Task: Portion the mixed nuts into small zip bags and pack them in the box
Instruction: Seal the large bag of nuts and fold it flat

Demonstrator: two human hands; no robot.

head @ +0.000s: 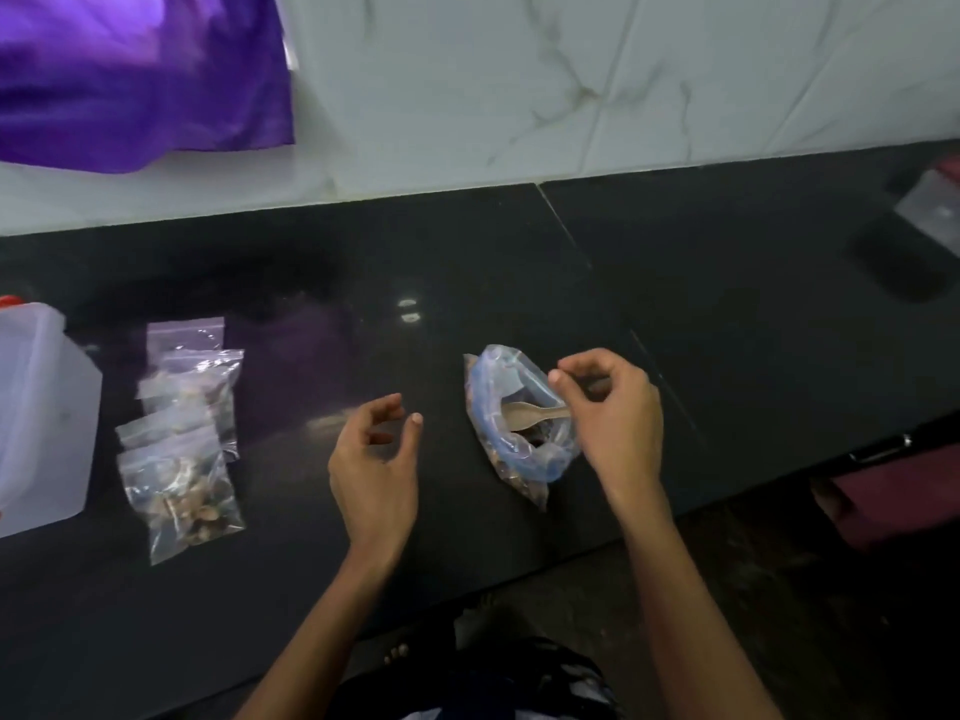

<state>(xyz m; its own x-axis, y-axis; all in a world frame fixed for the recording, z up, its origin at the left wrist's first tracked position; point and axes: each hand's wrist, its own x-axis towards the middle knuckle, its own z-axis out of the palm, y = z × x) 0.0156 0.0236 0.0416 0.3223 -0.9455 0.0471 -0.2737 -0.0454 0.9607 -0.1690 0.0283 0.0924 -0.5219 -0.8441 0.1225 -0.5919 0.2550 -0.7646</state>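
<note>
A large clear bag of mixed nuts [511, 459] with a rolled blue rim lies open on the dark counter. A small wooden spoon [530, 412] rests inside it, handle toward the right. My right hand [613, 413] hovers over the spoon handle with curled fingers and does not clearly grip it. My left hand [376, 459] is open above the counter, left of the bag, holding nothing. Several small zip bags with nuts [182, 433] lie in a loose pile farther left. A translucent white plastic box [41, 418] stands at the left edge.
The dark stone counter [311, 314] backs onto a white marbled wall. Purple cloth [140, 75] hangs at the upper left. A dark flat object [904, 262] and a clear packet [935, 210] lie at the far right. The counter's front edge runs diagonally at the lower right.
</note>
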